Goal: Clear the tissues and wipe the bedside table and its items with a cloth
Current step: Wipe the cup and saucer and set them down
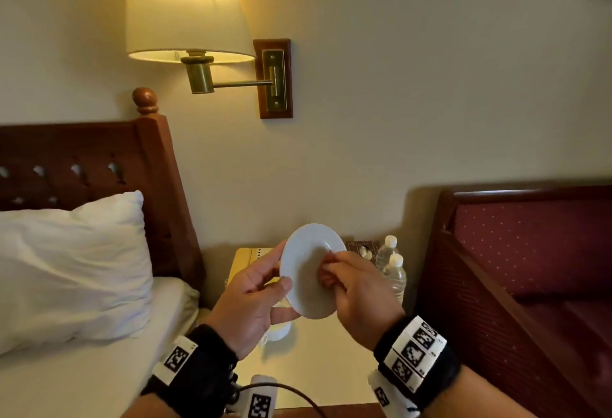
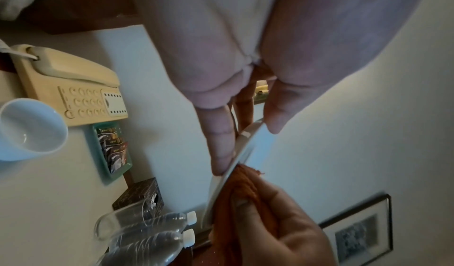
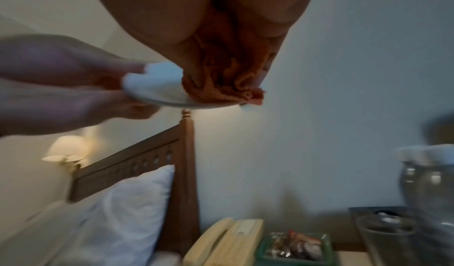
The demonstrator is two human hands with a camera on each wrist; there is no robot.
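A white saucer [image 1: 309,272] is held upright above the bedside table [image 1: 314,364]. My left hand [image 1: 261,288] grips its left rim between thumb and fingers. My right hand [image 1: 344,285] bunches an orange cloth [image 1: 326,277] and presses it against the saucer's face. In the left wrist view the saucer [image 2: 248,150] shows edge-on, with the orange cloth [image 2: 242,188] on its far side. In the right wrist view the cloth [image 3: 226,80] lies on the saucer [image 3: 157,89]. No loose tissues are visible.
On the table stand a beige telephone [image 2: 66,87], a white cup [image 2: 29,128], a green tray of sachets [image 2: 111,150], a dark tissue box [image 2: 140,194], a glass [image 2: 115,223] and two water bottles [image 1: 392,265]. A bed with pillow [image 1: 66,262] lies left, a red armchair [image 1: 516,268] right.
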